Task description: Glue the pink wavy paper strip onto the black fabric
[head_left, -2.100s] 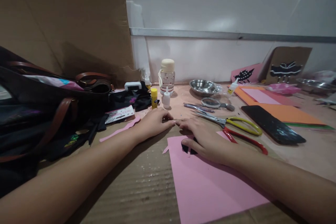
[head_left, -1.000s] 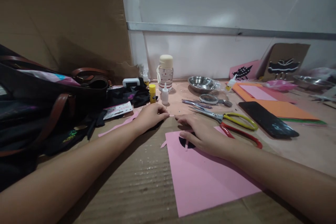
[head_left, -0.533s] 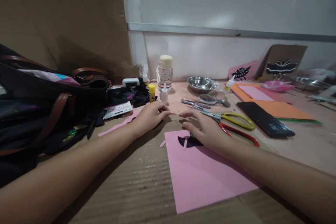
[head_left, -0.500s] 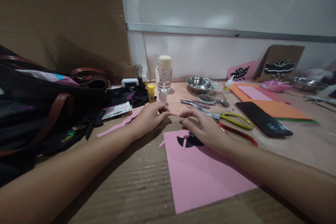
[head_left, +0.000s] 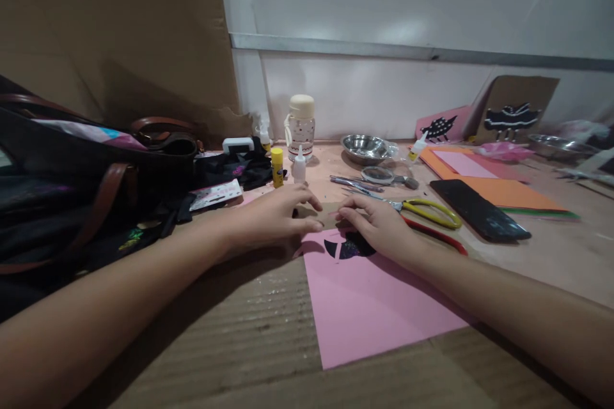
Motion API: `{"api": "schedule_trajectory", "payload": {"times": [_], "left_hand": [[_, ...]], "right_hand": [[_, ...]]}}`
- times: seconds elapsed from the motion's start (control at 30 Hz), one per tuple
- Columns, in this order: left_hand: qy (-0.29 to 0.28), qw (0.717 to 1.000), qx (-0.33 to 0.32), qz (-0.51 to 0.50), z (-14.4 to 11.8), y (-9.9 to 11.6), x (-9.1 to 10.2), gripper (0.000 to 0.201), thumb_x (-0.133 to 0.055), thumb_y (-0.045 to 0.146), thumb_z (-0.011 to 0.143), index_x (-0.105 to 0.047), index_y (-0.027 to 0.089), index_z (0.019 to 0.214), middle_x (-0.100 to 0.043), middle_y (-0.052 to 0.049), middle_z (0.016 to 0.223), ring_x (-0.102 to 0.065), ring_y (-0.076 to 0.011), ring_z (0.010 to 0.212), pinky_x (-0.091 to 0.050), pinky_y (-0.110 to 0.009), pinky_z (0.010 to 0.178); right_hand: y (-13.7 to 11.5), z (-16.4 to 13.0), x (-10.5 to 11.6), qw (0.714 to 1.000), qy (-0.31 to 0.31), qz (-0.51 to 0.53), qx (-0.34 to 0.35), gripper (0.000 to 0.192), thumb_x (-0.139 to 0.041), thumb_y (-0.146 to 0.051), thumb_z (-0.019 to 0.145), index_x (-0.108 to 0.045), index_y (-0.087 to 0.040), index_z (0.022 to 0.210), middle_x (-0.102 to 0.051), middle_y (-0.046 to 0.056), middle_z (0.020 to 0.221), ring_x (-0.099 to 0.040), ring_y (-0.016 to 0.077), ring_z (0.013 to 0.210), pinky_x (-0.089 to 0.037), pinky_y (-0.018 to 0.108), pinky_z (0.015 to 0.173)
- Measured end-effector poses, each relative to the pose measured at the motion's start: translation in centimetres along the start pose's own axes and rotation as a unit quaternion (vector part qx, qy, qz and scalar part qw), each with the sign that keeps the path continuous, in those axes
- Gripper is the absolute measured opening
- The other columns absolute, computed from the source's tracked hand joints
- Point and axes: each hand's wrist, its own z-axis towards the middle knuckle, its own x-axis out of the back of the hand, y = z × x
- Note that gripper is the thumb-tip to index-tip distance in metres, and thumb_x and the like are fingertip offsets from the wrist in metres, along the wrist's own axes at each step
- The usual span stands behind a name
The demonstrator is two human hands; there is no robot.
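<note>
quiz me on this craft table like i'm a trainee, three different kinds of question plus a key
1. Multiple choice: which of these stands closest to the yellow glue stick?
a) the handbag
b) the small white bottle
c) the phone

2. True or false: the steel bowl is nearer the white wall than the scissors are.

3. Short answer: which of the person's hands is nearer the black cut-out on the pink sheet, and how do the other hand's thumb and index finger stand?

Key:
1. b
2. True
3. The right hand; the left hand's thumb and index finger are apart.
</note>
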Motion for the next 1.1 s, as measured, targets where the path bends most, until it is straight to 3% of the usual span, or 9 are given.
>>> {"api": "schedule_trajectory", "payload": {"times": [0.1, 0.17, 0.27, 0.43, 0.63, 0.8, 1.1], "left_hand": [[-0.072, 0.997, -0.010, 0.023, -0.6, -1.5, 1.1, 0.085, -0.083, 0.061, 0.075, -0.056, 0.022, 0.146, -0.055, -0.012, 0.153, -0.053, -0.0355, 0.136, -0.046, -0.039, 0.107], [-0.107, 0.993, -0.020, 0.035, -0.9, -1.8, 1.2, 0.093, -0.084, 0.065, 0.072, -0.054, 0.022, 0.148, -0.049, -0.013, 0.158, -0.048, -0.0369, 0.142, -0.044, -0.039, 0.111], [-0.119, 0.991, -0.029, 0.048, -1.0, -1.5, 0.9, 0.083, -0.080, 0.061, 0.080, -0.055, 0.021, 0.148, -0.046, -0.013, 0.160, -0.044, -0.0352, 0.146, -0.039, -0.037, 0.115], [-0.089, 0.994, -0.029, 0.064, -0.4, -1.9, 0.2, 0.076, -0.078, 0.058, 0.084, -0.056, 0.020, 0.146, -0.053, -0.013, 0.154, -0.048, -0.0339, 0.142, -0.041, -0.038, 0.114], [-0.026, 0.996, -0.007, 0.091, 0.2, -2.3, -0.7, 0.045, -0.069, 0.046, 0.097, -0.062, 0.018, 0.132, -0.061, -0.013, 0.138, -0.061, -0.0312, 0.123, -0.050, -0.056, 0.104], [0.027, 0.993, 0.028, 0.110, 0.6, -1.8, -1.7, 0.036, -0.066, 0.040, 0.100, -0.064, 0.018, 0.128, -0.064, -0.011, 0.132, -0.064, -0.0281, 0.116, -0.055, -0.051, 0.099], [0.059, 0.991, 0.068, 0.103, 1.0, -2.8, -2.1, 0.032, -0.066, 0.039, 0.100, -0.065, 0.018, 0.124, -0.065, -0.010, 0.128, -0.066, -0.0268, 0.112, -0.056, -0.049, 0.096]], "right_hand": [[0.7, 0.1, -0.3, 1.000, 0.003, 0.023, -0.013, 0.024, -0.047, -0.036, 0.103, -0.059, -0.023, 0.087, -0.075, 0.003, 0.086, -0.074, 0.0199, 0.075, -0.056, 0.032, 0.066], [1.0, 0.2, -0.4, 1.000, 0.000, 0.024, -0.015, 0.024, -0.047, -0.036, 0.103, -0.060, -0.023, 0.087, -0.076, 0.003, 0.089, -0.074, 0.0200, 0.079, -0.057, 0.033, 0.070], [0.9, 0.3, -0.3, 1.000, -0.005, 0.009, -0.016, 0.025, -0.049, -0.034, 0.102, -0.064, -0.023, 0.085, -0.075, 0.003, 0.086, -0.072, 0.0201, 0.078, -0.055, 0.033, 0.070], [-0.1, 0.0, 0.0, 1.000, -0.013, -0.010, -0.015, 0.024, -0.051, -0.035, 0.101, -0.066, -0.024, 0.086, -0.076, 0.002, 0.083, -0.070, 0.0203, 0.076, -0.051, 0.033, 0.069], [-0.3, -0.2, -0.1, 1.000, -0.016, -0.017, -0.011, 0.025, -0.050, -0.037, 0.102, -0.065, -0.024, 0.087, -0.075, 0.002, 0.085, -0.069, 0.0199, 0.076, -0.050, 0.033, 0.067], [0.1, 0.0, -0.2, 1.000, -0.010, -0.024, -0.004, 0.025, -0.052, -0.035, 0.100, -0.066, -0.024, 0.082, -0.073, 0.001, 0.080, -0.067, 0.0188, 0.073, -0.048, 0.032, 0.067], [0.0, 0.0, -0.3, 1.000, -0.014, -0.020, 0.015, 0.021, -0.053, -0.030, 0.098, -0.067, -0.023, 0.085, -0.074, 0.001, 0.077, -0.066, 0.0184, 0.071, -0.049, 0.032, 0.069]]}}
